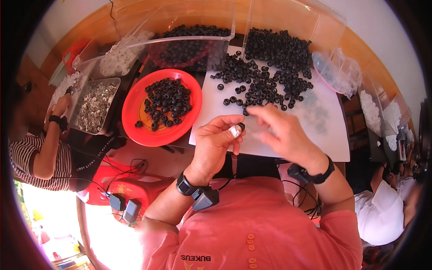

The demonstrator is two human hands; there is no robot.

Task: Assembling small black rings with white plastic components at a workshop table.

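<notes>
Shirt (270, 234), pink and buttoned, fills the near edge below your hands. Dark bands circle both your wrists, and a red stool (144, 186) with cables over it stands at your left.

Your left hand (213, 139) pinches a small black bead (242, 126) between thumb and fingertips, above the near edge of the table's white sheet (330, 139); something white covers the thumb tip. Your right hand (283, 130) is beside it, blurred, with index finger and thumb apart; you cannot tell whether anything touches its fingertips.

Loose black beads (270, 85) spread over the sheet just beyond, thickening toward the far side. Left of the sheet, a red plate (128, 108) bears a heap of similar beads, and further left a tray (114, 82) holds small metal bits (95, 108).

To your left sits a person in a striped shirt (51, 153); to your right, someone in a white top (382, 211).

At the back, two clear boxes (301, 18) hold more black pieces, with a plastic bag (342, 72) to their right. Behind them, orange-brown wood curves below a pale wall (378, 31)
</notes>
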